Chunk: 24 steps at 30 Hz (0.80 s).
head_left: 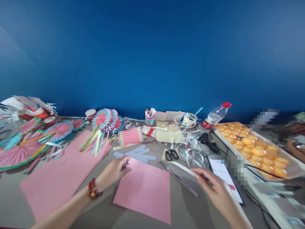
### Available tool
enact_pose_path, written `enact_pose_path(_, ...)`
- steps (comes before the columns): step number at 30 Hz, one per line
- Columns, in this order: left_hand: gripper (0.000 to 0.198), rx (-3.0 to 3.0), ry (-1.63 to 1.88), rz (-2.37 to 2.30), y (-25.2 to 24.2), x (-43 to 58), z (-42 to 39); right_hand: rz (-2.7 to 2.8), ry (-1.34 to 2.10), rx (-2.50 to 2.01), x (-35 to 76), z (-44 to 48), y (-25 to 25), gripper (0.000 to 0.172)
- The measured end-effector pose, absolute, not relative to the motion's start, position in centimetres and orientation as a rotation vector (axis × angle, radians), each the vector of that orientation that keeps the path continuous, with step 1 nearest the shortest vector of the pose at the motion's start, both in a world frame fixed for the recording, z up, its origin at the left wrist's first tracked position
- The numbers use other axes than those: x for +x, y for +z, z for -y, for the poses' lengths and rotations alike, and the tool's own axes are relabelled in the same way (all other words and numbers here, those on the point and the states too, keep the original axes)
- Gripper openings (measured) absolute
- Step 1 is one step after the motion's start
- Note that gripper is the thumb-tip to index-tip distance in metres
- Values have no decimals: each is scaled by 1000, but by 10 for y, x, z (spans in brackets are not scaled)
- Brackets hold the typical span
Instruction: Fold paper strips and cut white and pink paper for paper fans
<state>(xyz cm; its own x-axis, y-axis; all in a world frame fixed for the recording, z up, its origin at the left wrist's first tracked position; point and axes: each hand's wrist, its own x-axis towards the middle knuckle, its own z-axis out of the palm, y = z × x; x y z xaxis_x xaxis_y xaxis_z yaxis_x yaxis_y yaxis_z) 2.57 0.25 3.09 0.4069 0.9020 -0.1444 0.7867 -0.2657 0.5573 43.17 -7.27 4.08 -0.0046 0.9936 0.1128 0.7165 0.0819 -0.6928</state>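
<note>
My left hand [115,172], a beaded red bracelet on its wrist, is closed at the upper left corner of a square pink sheet of paper [145,192] and pinches it there. A small dark bit shows by those fingertips, too blurred to name. My right hand [212,186] pinches one end of a slim white strip [182,168], whose curved far end points left. Below that strip, a long grey craft knife [182,182] lies diagonally on the table, just right of the pink sheet. Black-handled scissors [172,155] rest beyond it.
Larger pink sheets [59,173] and folded paper fans [58,132] cover the left. Behind are a pen cup [149,118], coiled white ribbon [188,151] and a plastic bottle [213,118]. A phone [225,178] and a tray of orange balls [294,171] with cables stand right.
</note>
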Motion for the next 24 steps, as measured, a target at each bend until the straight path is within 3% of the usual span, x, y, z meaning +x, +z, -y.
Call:
enact_pose_path(5,37,2066,522,-1658,21,10,28,1999,936,-1391,359,56,70,21)
enact_pose_path(7,36,2040,611,-1448,39,14,24,2089,1110,-1189,329,49,83,22)
enact_pose_path(10,40,1937,438,-1043,67,27,14,2121,1208,-1082,304,40,95,24)
enact_pose_path(14,30,1735,235,-893,76,33,4,1972,1183,-1213,308,34,91,23)
enact_pose_path(24,21,1654,242,-1127,50,17,15,2030,1060,-1558,331,43,40,20)
